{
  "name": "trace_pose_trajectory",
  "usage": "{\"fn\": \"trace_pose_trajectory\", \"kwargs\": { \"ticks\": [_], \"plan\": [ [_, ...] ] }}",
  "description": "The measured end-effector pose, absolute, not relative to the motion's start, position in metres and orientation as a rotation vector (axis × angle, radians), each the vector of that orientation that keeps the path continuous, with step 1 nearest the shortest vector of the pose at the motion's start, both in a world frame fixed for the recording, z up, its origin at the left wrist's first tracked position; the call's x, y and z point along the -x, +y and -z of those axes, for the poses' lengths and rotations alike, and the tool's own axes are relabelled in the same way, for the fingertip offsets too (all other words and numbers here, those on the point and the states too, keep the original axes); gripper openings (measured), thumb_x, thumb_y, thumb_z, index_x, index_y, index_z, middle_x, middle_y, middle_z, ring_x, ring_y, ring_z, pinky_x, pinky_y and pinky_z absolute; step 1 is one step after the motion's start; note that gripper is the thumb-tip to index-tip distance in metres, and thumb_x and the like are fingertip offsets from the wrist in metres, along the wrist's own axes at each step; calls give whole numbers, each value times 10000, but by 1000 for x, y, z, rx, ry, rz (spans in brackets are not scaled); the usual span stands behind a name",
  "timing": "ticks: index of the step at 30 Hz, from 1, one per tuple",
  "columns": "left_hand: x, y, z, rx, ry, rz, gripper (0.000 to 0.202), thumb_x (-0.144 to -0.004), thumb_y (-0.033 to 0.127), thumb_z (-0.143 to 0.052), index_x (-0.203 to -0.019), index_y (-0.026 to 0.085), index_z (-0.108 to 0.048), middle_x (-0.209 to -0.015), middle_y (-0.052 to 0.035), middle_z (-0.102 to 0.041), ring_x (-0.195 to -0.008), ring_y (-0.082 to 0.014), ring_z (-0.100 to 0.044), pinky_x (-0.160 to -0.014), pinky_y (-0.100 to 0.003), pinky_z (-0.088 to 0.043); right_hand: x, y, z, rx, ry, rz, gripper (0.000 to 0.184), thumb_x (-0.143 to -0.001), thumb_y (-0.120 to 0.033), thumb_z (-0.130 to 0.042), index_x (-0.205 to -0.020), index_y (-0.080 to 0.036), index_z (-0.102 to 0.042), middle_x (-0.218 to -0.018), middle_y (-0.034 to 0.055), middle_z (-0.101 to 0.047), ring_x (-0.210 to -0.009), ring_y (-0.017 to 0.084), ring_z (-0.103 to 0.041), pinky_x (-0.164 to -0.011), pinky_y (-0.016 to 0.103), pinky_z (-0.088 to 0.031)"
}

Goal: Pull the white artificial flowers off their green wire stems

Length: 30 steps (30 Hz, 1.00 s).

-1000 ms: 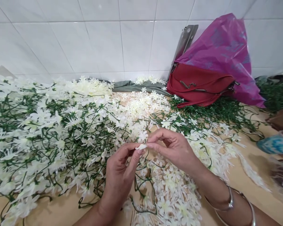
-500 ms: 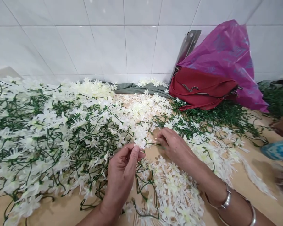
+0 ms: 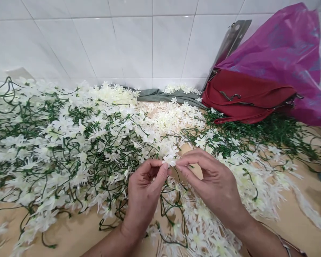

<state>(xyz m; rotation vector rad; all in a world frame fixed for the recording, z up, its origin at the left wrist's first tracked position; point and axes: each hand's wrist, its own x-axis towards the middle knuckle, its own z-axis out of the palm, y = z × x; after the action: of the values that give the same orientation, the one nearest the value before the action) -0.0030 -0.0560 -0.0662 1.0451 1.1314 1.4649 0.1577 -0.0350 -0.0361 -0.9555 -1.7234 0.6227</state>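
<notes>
Left hand (image 3: 146, 187) on white flower (image 3: 169, 159), petals upward, long axis unclear.

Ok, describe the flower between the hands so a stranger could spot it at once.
Find the big pile of white flowers heaped on the left, then move right to where the left hand and right hand almost meet. Between them is a small white flower. Unlike the loose flowers lying nearby, this one is pinched between the left thumb and forefinger.

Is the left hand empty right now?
No, the left hand pinches a small white flower between its thumb and forefinger.
</notes>
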Motion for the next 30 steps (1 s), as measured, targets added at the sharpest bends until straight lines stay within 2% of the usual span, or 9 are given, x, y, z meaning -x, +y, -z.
{"fn": "trace_pose_trajectory", "kwargs": {
  "ticks": [5,7,11,16,20,23,26,28,30],
  "plan": [
    [3,-57,73,-1238,1188,-1488,108,-918,299,-720,-885,197,-722,-823,-27,-731,-767,-155,-693,-729,-263,-583,-152,-37,39,1133,-1627,-769,97,-871,-164,-710,-822,-241,-678,-776,-25,-644,-740,142,-625,-695,272,-493],
    [4,-57,74,-1366,1241,-1515,80,-928,274,-703,-892,204,-721,-837,-31,-728,-763,-154,-683,-706,-259,-575,-151,-37,39,1184,-1539,-917,69,-862,-220,-727,-871,-240,-662,-755,-34,-619,-704,135,-609,-653,257,-493],
    [6,-56,67,-1711,1302,-1550,61,-932,170,-681,-904,219,-706,-866,-27,-741,-821,-157,-701,-745,-263,-574,-150,-37,38,1188,-1404,-1114,190,-847,-272,-743,-992,-246,-622,-714,-54,-597,-652,126,-587,-606,237,-490],
    [8,-54,58,-1973,1304,-1590,134,-923,89,-678,-948,220,-691,-903,-30,-769,-903,-159,-729,-820,-263,-584,-152,-34,39,1132,-1470,-1116,243,-866,-291,-731,-1101,-236,-710,-747,-22,-614,-688,150,-598,-657,281,-513],
    [9,-55,60,-1918,1257,-1547,108,-952,125,-663,-963,225,-701,-928,-30,-771,-903,-161,-721,-831,-275,-573,-157,-31,42,1083,-1639,-916,106,-912,-265,-707,-985,-256,-783,-889,29,-682,-859,191,-644,-811,341,-510],
    [10,-57,64,-1703,1242,-1490,90,-978,191,-651,-999,235,-727,-946,-30,-759,-878,-159,-714,-806,-274,-568,-159,-30,44,1082,-1603,-907,60,-922,-275,-714,-916,-266,-774,-888,22,-693,-862,191,-649,-789,329,-495],
    [10,-58,66,-1462,1203,-1475,174,-1017,252,-599,-1126,240,-734,-1047,-49,-764,-912,-164,-736,-828,-282,-584,-159,-28,44,1077,-1536,-962,63,-926,-280,-708,-882,-261,-750,-864,12,-681,-825,176,-642,-769,309,-494],
    [9,-58,65,-1338,1160,-1490,203,-1021,269,-591,-1160,230,-734,-1107,-65,-771,-955,-169,-747,-856,-279,-592,-158,-28,43,1036,-1518,-966,79,-928,-276,-699,-858,-252,-726,-912,20,-687,-881,178,-652,-825,306,-504],
    [8,-57,62,-1233,1096,-1497,178,-998,273,-629,-1120,212,-745,-1099,-70,-783,-955,-166,-753,-859,-263,-598,-158,-27,43,988,-1499,-979,96,-929,-280,-698,-840,-245,-702,-977,32,-701,-958,186,-662,-883,310,-510]
  ]
}}
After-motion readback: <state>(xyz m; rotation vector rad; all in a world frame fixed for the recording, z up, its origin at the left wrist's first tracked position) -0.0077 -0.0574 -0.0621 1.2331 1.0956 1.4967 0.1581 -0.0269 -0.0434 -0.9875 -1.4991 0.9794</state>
